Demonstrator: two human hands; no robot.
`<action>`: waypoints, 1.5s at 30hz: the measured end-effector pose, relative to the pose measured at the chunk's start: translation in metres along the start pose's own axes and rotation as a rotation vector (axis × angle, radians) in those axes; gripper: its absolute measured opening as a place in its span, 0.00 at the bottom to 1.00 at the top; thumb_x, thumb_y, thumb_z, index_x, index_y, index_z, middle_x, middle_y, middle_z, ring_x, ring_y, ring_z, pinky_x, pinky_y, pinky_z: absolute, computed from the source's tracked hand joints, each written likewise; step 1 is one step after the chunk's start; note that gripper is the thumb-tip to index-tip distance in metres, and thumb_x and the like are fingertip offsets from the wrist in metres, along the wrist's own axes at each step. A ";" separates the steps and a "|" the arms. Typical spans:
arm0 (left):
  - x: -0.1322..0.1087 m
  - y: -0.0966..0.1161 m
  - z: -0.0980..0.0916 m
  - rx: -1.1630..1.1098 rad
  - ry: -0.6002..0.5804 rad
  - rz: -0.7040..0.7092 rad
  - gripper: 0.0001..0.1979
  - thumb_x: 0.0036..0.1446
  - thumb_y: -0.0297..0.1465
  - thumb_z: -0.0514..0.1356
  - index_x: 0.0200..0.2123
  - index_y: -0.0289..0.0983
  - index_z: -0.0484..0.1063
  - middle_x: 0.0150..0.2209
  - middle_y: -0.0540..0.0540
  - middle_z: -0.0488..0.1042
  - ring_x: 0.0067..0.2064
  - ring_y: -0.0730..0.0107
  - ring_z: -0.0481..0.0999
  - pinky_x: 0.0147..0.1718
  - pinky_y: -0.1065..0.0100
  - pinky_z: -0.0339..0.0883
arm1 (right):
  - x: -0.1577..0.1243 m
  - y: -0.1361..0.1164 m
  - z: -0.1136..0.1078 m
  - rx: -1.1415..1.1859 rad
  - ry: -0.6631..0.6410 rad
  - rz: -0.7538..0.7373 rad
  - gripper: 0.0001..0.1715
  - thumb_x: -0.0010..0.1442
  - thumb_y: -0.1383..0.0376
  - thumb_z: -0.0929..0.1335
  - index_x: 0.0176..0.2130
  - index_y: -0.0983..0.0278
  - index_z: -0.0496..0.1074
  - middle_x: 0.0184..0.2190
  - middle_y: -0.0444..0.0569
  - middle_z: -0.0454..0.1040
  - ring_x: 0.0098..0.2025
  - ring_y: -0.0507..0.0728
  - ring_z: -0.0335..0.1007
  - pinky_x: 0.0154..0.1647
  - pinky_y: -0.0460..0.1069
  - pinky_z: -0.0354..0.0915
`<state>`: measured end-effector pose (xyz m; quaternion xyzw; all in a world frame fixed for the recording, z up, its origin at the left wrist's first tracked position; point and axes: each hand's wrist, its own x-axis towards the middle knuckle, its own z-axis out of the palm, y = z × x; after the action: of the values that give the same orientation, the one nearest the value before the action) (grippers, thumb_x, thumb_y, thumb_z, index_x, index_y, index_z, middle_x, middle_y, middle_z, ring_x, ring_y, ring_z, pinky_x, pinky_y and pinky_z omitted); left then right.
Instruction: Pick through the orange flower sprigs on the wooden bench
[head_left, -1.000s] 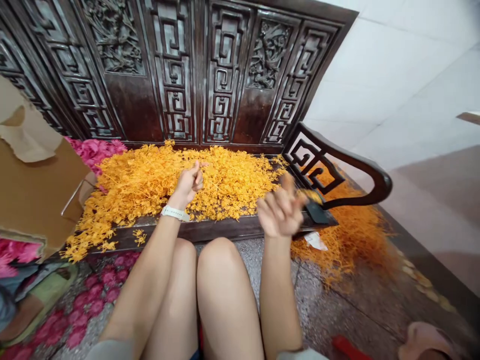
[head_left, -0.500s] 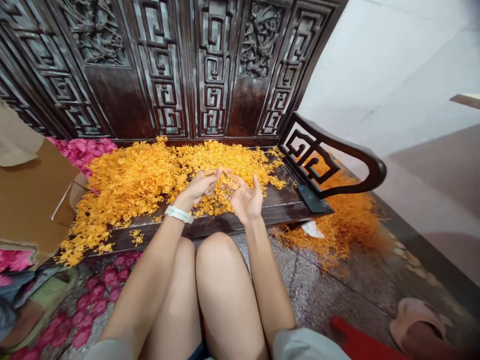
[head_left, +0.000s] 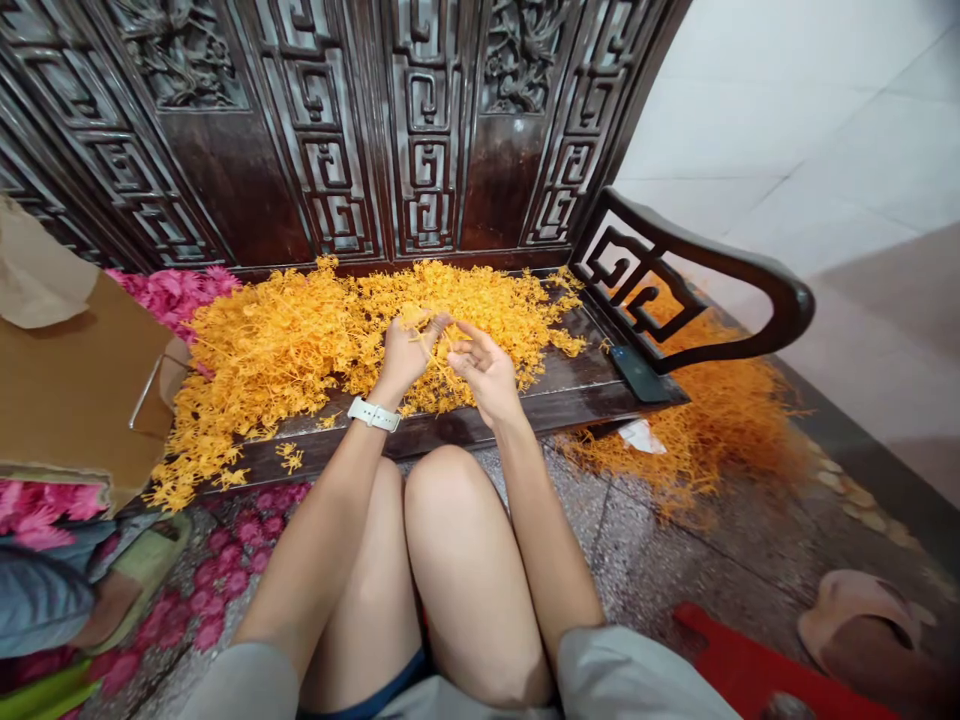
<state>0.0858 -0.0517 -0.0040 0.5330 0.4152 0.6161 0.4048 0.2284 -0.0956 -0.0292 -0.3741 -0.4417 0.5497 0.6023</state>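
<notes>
Where fingers (head_left: 480, 345) nearly meet, yellow strand (head_left: 427, 345) between them, yellow heap (head_left: 270, 340) nearby.

Between the left hand (head_left: 405, 352) and the right hand (head_left: 491, 380), a yellow strand (head_left: 428, 348) is too thin to trace, and which fingers grip it cannot be told. A cardboard box (head_left: 82, 385), cut off by the picture's left edge, hides the left end of the surface (head_left: 559, 380) and part of the pink flowers (head_left: 176, 298) at its back left corner. Off its right end, the orange strands (head_left: 724, 440) blur together. The bottom edge crops a red object (head_left: 757, 665).
</notes>
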 end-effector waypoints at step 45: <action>-0.026 0.022 0.048 -0.439 0.021 -0.483 0.19 0.48 0.36 0.78 0.28 0.36 0.71 0.24 0.54 0.69 0.22 0.83 0.61 0.20 0.74 0.52 | -0.022 -0.032 0.002 -0.515 0.323 -0.532 0.17 0.67 0.49 0.72 0.32 0.56 0.78 0.33 0.51 0.77 0.41 0.63 0.71 0.53 0.60 0.68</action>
<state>0.1353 -0.0791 0.0130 0.3129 0.3911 0.5825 0.6401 0.2365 -0.1216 -0.0013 -0.4668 -0.5462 0.1801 0.6718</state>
